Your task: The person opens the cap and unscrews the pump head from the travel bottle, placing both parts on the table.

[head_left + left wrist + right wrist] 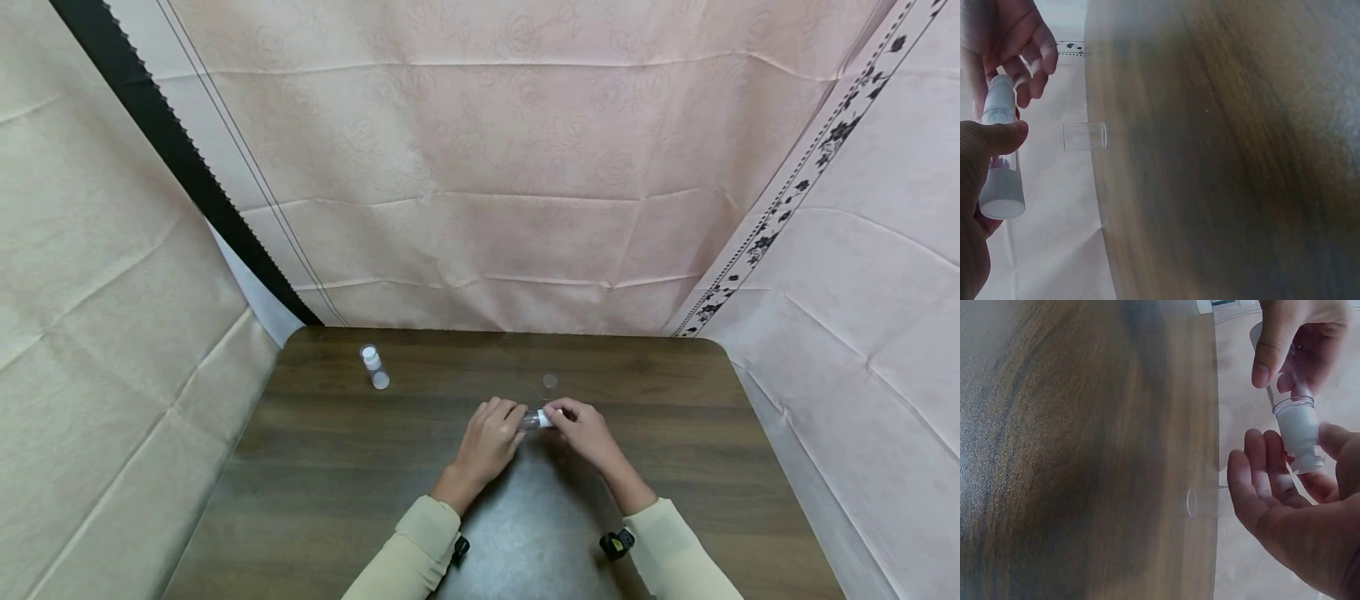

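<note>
Bottle (536, 420) sits between two hands, lower centre of the frame: the left hand (487, 444) grips its clear body (529, 422), the right hand (587, 433) pinches the white top (546, 418). Apparently light, stiff and slick, it likely holds best by the body.

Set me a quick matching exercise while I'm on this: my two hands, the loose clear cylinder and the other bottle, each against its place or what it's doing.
Things:
1. left hand
2. right hand
3. clear cylinder
4. second bottle

Places and states:
A. pinches the white end of the held bottle
B. toward the far left corner of the table
C. grips the held bottle round its clear body
D. on the table, just beyond the hands

Right pairs: 1-C, 2-A, 3-D, 4-B
</note>
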